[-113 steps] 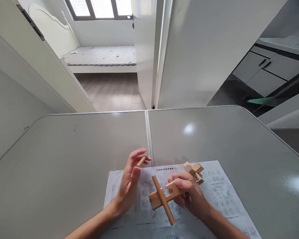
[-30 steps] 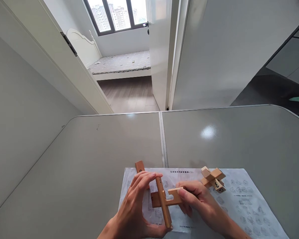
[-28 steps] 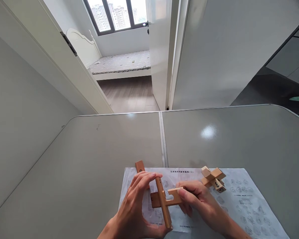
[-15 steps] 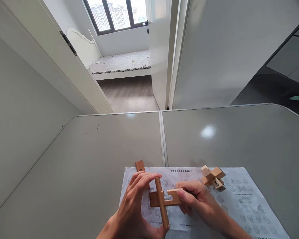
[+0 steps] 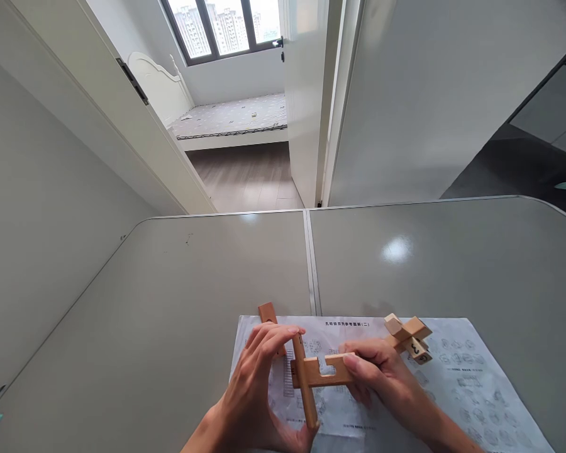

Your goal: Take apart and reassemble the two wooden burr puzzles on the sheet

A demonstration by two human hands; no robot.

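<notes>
My left hand (image 5: 259,384) grips an upright wooden puzzle piece (image 5: 304,384) by its two ends, fingertips at the top and thumb at the bottom. A notched wooden puzzle piece (image 5: 327,375) passes crosswise through it, and a short end sticks out on the left. My right hand (image 5: 382,380) pinches the right end of that notched piece between thumb and fingers. Behind my left fingers lies another wooden piece (image 5: 267,313), partly hidden. An assembled cross-shaped wooden puzzle (image 5: 412,336) with numbers on it rests beyond my right hand.
Under the hands lies a printed sheet (image 5: 453,390) with small puzzle diagrams. The grey table (image 5: 217,270) has a metal seam (image 5: 310,264) down its middle. Past the far edge are a doorway and a bed (image 5: 236,116).
The notched piece has slid to the right through the upright piece with my right hand, so less of it sticks out on the left. My left hand has hardly moved.
</notes>
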